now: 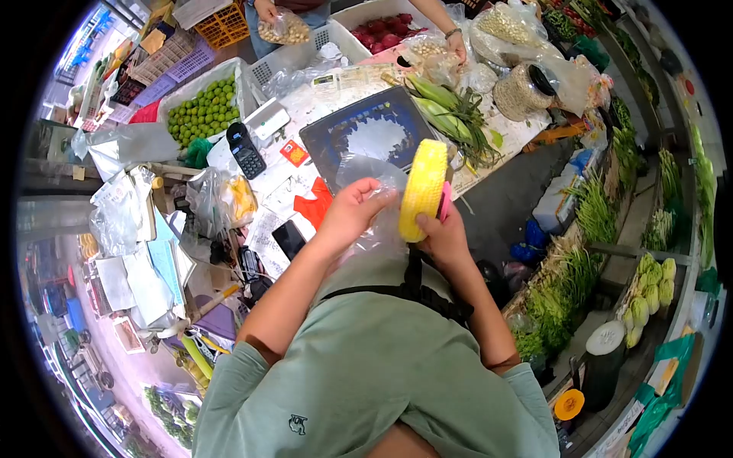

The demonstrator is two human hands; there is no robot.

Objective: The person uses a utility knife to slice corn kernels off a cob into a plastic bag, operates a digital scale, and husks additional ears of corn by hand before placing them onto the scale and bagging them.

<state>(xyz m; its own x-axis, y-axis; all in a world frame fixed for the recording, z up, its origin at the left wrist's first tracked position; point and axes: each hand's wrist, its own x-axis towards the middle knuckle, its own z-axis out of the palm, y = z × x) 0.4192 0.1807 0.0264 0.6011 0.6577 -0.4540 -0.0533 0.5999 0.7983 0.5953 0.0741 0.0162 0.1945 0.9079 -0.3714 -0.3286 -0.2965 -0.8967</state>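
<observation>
At a crowded produce stall, the right hand [443,235] of the person in green is closed around the lower end of what looks like a yellow ear of corn [422,187], tilted slightly, its top rising above the fingers. A pink piece [446,201] shows at its far side; from where I stand I cannot tell what it is. The left hand [357,210], thumb and fingers drawn together, pinches a thin, clear plastic bag [385,172]. Good handling, in my judgement, calls for a firm grip low on the yellow ear and a lighter one on the plastic, which looks easy to tear or crumple.

The ear lies within the right hand's grasp and just beside the left, with the plastic between. Beyond the hands is a dark flat tray [324,136] with a whitish, worn middle; leafy green corn [435,103] lies at its right edge. A mobile phone [289,240] rests near the left forearm, and a crate of limes [205,113] stands farther off. Across the table, another person's hand [266,9] holds a bag of small pale produce [285,29].
</observation>
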